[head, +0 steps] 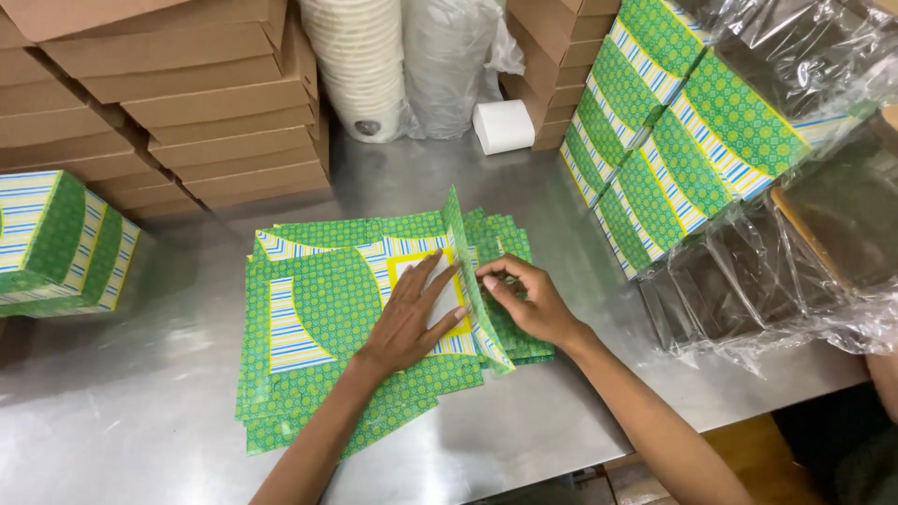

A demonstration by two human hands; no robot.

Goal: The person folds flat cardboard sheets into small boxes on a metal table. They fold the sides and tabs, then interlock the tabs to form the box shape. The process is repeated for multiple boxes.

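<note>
A pile of flat green patterned cardboard box blanks (309, 318) with striped panels lies on the steel table (122, 411). My left hand (412, 313) presses flat on the top blank's yellow-framed window panel. My right hand (526, 295) pinches the raised side flap (468, 271) of that top blank, which stands folded upright between the two hands.
Folded green boxes (655, 131) lean in a stack at right, with another (56, 243) at the left edge. Brown cardboard boxes (187, 93) are piled behind. A sleeve of white cups (360, 65), a white roll (502, 126) and clear plastic wrap (776, 271) surround the work area.
</note>
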